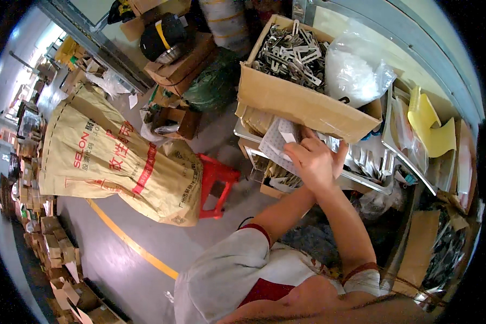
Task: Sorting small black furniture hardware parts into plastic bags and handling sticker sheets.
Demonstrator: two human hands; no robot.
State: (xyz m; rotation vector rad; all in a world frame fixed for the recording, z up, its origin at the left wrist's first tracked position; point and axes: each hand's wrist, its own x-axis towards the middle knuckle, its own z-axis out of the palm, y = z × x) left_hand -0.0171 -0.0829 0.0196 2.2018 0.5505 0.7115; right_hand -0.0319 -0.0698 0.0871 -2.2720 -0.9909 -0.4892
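Note:
My forearms cross in front of an open cardboard box filled with metal clip-like pieces. On top, my right hand has its fingers bent and pinched at the edge of a pale sheet with a small repeated pattern. A plain white slip lies over that sheet by the fingertips. Behind the right wrist, my left hand shows only in part. Its grip is hidden. Below the hands is a metal-edged tray with flat silvery packets.
A clear bag of white material rests in the box. Right of it stand a tray and bent yellow sheet. To the left, a large tan sack leans on a red stool. Stacked cartons stand behind.

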